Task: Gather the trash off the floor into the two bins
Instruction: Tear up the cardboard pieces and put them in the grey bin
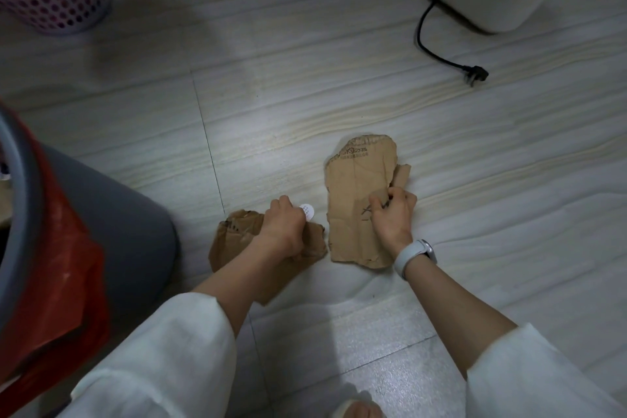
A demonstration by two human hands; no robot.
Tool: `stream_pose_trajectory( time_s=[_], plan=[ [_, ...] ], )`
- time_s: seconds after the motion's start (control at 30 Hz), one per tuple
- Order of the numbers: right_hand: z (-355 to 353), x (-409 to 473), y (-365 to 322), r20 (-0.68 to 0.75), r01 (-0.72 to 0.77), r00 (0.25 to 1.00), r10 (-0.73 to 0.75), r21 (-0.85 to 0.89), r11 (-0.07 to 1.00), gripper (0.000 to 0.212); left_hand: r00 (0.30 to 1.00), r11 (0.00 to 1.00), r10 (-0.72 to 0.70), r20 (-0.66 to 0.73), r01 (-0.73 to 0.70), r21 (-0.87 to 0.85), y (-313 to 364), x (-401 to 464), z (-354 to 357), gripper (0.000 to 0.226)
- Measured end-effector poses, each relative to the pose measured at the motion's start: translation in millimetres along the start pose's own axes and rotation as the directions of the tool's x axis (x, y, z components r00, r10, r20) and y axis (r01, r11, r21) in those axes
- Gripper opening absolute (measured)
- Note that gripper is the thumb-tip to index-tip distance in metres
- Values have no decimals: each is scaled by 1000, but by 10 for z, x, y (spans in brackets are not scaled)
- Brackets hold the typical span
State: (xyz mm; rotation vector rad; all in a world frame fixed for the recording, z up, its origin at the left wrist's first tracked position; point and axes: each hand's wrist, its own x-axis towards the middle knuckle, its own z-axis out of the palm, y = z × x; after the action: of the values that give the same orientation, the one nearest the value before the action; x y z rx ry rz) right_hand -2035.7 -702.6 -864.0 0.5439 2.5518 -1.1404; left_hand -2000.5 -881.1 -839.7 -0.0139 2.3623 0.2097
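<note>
Here, torn brown cardboard [359, 200], creased, printed

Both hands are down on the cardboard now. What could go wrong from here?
1. The right hand grips only the edge of the larger cardboard, which lies flat; it may slip or tear on lifting.
2. A small white disc sits by the left hand on the crumpled cardboard; it could drop and get left behind.
3. The grey bin is close on the left; a swinging sheet might miss its rim.
</note>
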Motion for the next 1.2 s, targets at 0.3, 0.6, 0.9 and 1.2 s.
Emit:
stream_pose_trajectory(
  time_s=[0.3,0.6,0.9,1.2],
  plan=[
    [-66,-95,9,-27,11,1000,-10,34,999,34,991,995,-49,-121,38,-91,-18,-102,130,48],
    [-104,-186,13,-43,16,999,-13,66,998,35,982,971,-155,-109,132,-198,34,-130,178,49],
    [-167,-277,49,-46,24,999,-20,88,996,33,972,998,41,-233,-31,48,190,-208,152,41],
    [-542,-498,161,-115,58,993,-33,225,973,28,964,969,238,-121,-226,101,84,-539,280,50]
  ],
)
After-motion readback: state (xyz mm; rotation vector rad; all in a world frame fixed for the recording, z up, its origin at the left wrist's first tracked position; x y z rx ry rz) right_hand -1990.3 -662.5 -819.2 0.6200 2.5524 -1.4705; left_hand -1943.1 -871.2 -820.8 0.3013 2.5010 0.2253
